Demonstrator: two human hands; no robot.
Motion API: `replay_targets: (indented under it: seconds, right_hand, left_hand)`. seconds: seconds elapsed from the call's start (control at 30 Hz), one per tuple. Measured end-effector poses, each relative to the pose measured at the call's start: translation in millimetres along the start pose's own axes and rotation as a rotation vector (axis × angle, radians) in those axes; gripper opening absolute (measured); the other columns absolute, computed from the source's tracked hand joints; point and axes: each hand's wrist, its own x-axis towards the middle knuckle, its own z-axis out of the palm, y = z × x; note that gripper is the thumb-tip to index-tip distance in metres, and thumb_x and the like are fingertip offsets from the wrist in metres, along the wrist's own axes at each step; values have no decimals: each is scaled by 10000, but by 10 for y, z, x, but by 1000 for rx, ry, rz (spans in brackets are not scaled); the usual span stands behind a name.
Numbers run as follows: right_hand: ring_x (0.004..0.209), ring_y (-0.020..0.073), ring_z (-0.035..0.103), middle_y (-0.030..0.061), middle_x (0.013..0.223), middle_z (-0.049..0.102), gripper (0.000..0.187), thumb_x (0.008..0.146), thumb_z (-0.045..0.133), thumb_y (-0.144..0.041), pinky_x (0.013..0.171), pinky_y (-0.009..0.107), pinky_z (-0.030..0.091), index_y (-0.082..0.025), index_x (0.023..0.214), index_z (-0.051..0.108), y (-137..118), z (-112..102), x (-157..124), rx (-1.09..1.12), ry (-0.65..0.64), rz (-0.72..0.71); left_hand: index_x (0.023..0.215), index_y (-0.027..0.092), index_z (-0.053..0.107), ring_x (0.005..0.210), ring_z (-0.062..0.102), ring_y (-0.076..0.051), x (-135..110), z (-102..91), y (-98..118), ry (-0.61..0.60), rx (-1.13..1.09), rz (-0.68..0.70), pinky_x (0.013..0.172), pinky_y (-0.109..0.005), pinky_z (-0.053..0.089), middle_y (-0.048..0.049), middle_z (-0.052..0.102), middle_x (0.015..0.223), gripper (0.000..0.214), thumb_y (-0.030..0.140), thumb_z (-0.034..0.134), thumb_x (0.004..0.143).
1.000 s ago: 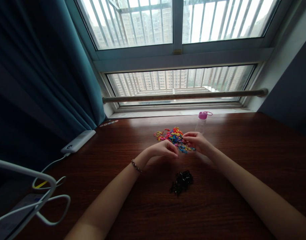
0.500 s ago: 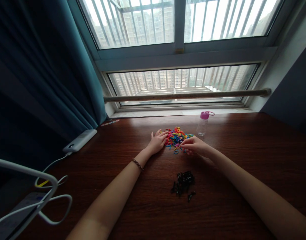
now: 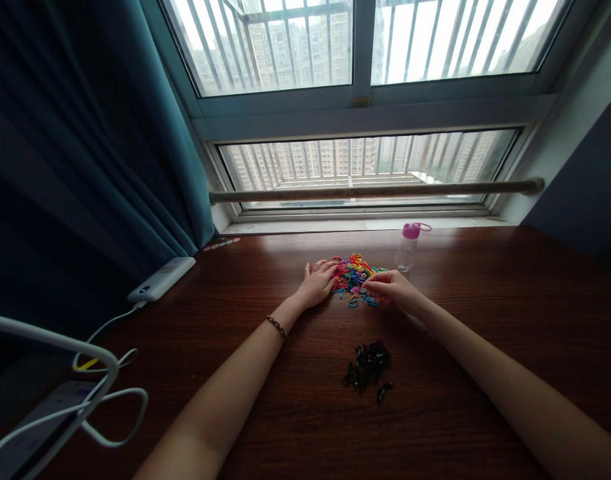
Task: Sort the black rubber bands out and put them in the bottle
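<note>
A mixed heap of small colourful loops (image 3: 356,272), which look like little hair ties, lies on the dark wooden table. My left hand (image 3: 317,283) rests flat at the heap's left edge, fingers spread and fingertips touching the loops. At the right edge is my right hand (image 3: 392,288), thumb and forefinger pinched together low over the loops. Whatever is between those fingertips is too small to make out. Nearer to me sits a pile of small black pieces (image 3: 369,364), possibly clips, with one loose black piece (image 3: 384,391) beside it.
Behind my right hand stands a clear bottle with a pink lid (image 3: 410,231). To the left are a white power strip (image 3: 162,280), a looping white cable (image 3: 110,360) and a phone-like device (image 3: 45,427). A blue curtain (image 3: 175,167) hangs beside the barred window.
My right hand has shifted very slightly to the right, and more blue loops show beneath it. My left hand stays at the heap. The whole view has moved a little.
</note>
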Motion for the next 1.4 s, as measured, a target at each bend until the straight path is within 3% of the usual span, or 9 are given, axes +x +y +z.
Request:
replay_targets:
  seconds: [0.17,0.3,0.57,0.77,0.9,1.0,1.17,1.23,1.4]
  right_hand:
    - [418,83,469,27,595,609,303,666,583,-413,378,198,341,-126,746,636,58,-55,51,-92,200,-127]
    - [586,148,560,41,674,638,201,724,533,-322,541,253,420,-167,768,653,101,-108,51,-555,390,-338]
    - [758,171,535,48,761,628,156,773,504,-224,694,263,396,-202,758,658,177,-118,27,-1120,343,-405]
    - [834,184,484,51,809,601,153,770,525,-259,749,265,383,-200,793,664,154,-87,-1,-1235,315,-395]
    - [835,180,472,61,817,577,156,778,506,-228,762,264,382,-193,751,655,165,-79,5,-1232,318,-377]
    - [826,181,472,67,824,563,127,769,508,-213,766,273,383,-179,738,627,199,-80,33,-1210,329,-373]
    - [793,179,499,71,797,565,94,772,492,-214,732,281,394,-154,745,560,227,-86,89,-1057,409,-395]
    - [705,160,518,51,734,571,101,782,473,-223,665,269,402,-156,757,543,205,-91,95,-939,474,-384]
    - [568,126,532,21,668,597,133,734,538,-286,561,247,407,-159,761,565,113,-125,80,-602,556,-337]
  left_hand:
    - [974,150,564,966,511,-188,21,-35,-65,237,-129,-30,885,-351,403,-91,568,1022,211,174,440,804]
    - [816,152,578,753,559,-151,20,-51,-111,332,-223,-127,717,-277,465,-47,595,810,122,160,460,783]
    - [927,169,613,770,524,-136,19,-33,-68,329,-153,-73,739,-252,440,-42,526,836,263,95,395,800]
    - [933,209,640,711,481,-118,10,-9,-64,318,-112,-50,690,-244,435,-24,463,804,361,5,429,724]
    - [914,180,638,708,516,-115,22,-94,38,322,-332,-64,673,-245,442,-33,544,815,268,72,446,762]
    - [849,125,642,686,556,-124,39,-222,201,137,-640,-89,637,-241,450,-49,619,789,158,196,543,748]
    - [754,116,661,609,554,-108,-12,-397,527,-618,-848,33,567,-200,423,-23,642,688,214,281,687,621]
    - [736,130,665,597,548,-102,-63,-409,658,-820,-844,98,547,-186,411,-11,642,677,219,302,701,605]
    - [753,159,687,575,530,-90,-170,-384,887,-1005,-764,223,515,-168,389,-6,651,679,218,341,681,635]
